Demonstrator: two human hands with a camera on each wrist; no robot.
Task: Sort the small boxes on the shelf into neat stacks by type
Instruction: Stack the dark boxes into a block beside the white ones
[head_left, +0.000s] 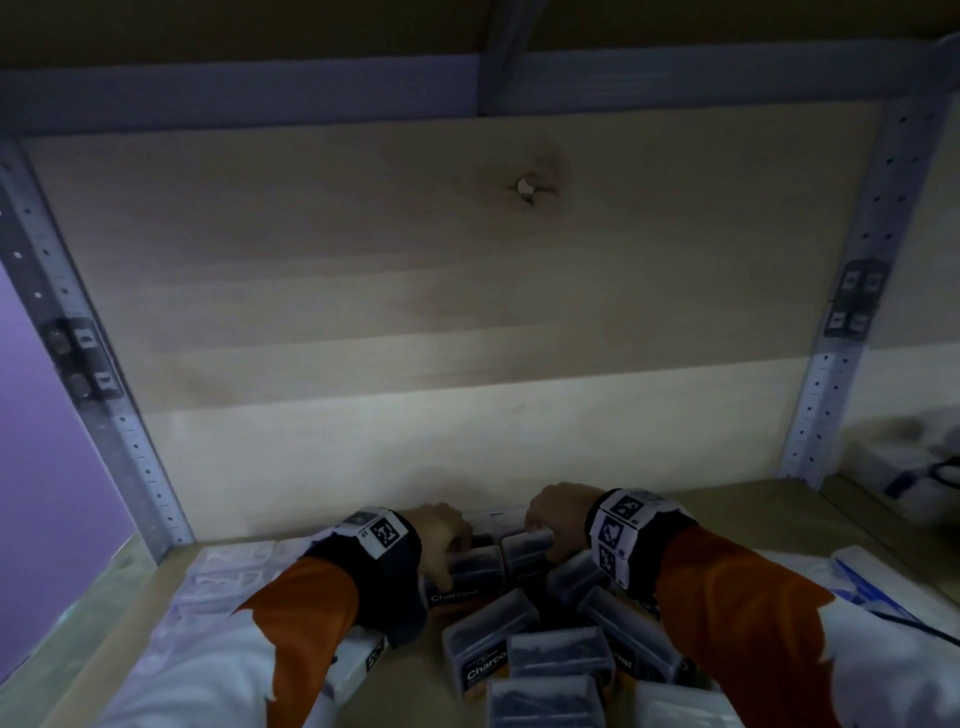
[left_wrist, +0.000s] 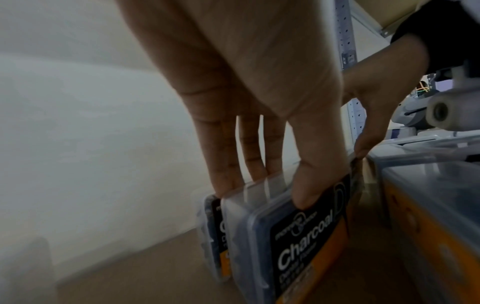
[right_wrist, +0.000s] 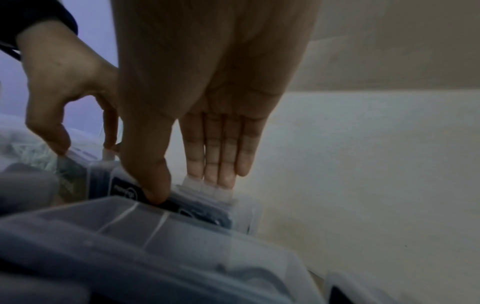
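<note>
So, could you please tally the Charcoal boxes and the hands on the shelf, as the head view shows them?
Charcoal boxes: at least 7 can be told apart; the hands and sleeves may hide more
Hands: 2, the left hand and the right hand, each with its grip on a box
Total: at least 9
The pale packs on the left are too blurred to count.

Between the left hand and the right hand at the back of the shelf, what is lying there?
In the head view, two upright Charcoal boxes stand side by side between the left hand and the right hand; each hand grips one.
</note>
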